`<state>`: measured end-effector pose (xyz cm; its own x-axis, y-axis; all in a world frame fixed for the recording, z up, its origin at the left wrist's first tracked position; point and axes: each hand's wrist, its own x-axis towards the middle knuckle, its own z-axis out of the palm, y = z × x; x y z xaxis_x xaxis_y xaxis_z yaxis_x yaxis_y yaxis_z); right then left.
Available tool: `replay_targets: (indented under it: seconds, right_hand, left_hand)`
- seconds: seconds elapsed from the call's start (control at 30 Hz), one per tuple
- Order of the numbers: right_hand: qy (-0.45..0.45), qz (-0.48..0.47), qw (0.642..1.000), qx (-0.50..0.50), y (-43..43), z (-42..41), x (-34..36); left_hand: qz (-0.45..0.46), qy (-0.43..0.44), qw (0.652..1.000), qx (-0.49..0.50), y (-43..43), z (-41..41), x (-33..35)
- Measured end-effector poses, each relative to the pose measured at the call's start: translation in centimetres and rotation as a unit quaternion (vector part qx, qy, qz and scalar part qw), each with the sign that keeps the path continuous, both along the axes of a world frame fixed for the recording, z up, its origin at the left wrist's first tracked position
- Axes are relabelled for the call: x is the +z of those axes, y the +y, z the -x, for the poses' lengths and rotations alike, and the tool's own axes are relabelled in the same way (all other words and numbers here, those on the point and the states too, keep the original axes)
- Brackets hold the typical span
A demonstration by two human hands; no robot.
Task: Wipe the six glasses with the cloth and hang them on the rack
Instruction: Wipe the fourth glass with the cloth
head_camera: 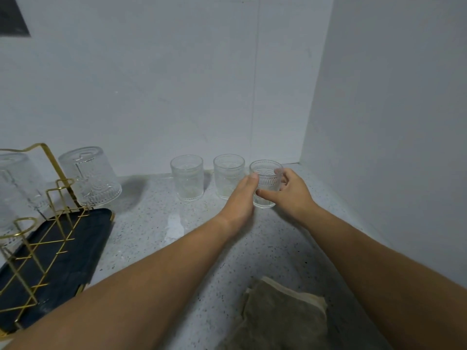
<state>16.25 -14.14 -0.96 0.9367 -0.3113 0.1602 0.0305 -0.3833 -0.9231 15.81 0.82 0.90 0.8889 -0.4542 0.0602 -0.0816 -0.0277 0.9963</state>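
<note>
Both hands are out at the glass [267, 174] farthest from the rack [75, 248], the last in a row of three standing upright on the worktop [156, 223]. The right hand [290, 195] has it: thumb across the front, fingers curled round the back, a full grip. The left hand [241, 198] lies against the side nearer the rack, thumb by the rim; its fingers are hidden, so I can't tell whether it grips or only steadies. Two glasses [91, 175] hang upside down on the rack. This is the pick-up for the next wipe, I'd say. The cloth [280, 317] lies right of the rack, nearer the person. Next, lift clear of the neighbouring glass [228, 175] and free one hand for that cloth.
</note>
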Motion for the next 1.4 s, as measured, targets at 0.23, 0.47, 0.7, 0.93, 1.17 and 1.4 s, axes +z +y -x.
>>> replay_targets:
  seconds: [0.23, 0.47, 0.7, 0.93, 1.17, 1.4]
  right_hand:
    - [-0.026, -0.048, 0.998, 0.038, 1.9, 5.4, 3.4]
    - [-0.008, -0.121, 0.984, 0.127, 7.5, 12.2, 6.9]
    - [0.035, 0.071, 0.983, 0.167, 11.3, 18.5, 7.8]
    - [0.176, 0.373, 0.897, 0.159, 11.8, 24.4, 4.8]
    - [0.128, 0.341, 0.927, 0.089, 12.0, 24.8, 1.7]
    - [0.156, 0.400, 0.891, 0.148, 11.5, 24.9, 1.9]
  left_hand:
    - [-0.008, -0.015, 1.000, 0.007, 2.0, 0.8, -1.6]
    - [0.157, 0.056, 0.986, -0.027, 7.3, 8.0, 1.7]
    - [0.211, 0.094, 0.972, -0.036, 12.9, 14.1, 1.2]
    - [0.249, 0.170, 0.952, 0.052, 16.7, 17.3, -0.8]
    - [0.245, 0.200, 0.946, 0.066, 17.8, 20.2, -0.5]
    - [0.249, 0.207, 0.943, 0.075, 18.2, 21.0, -0.1]
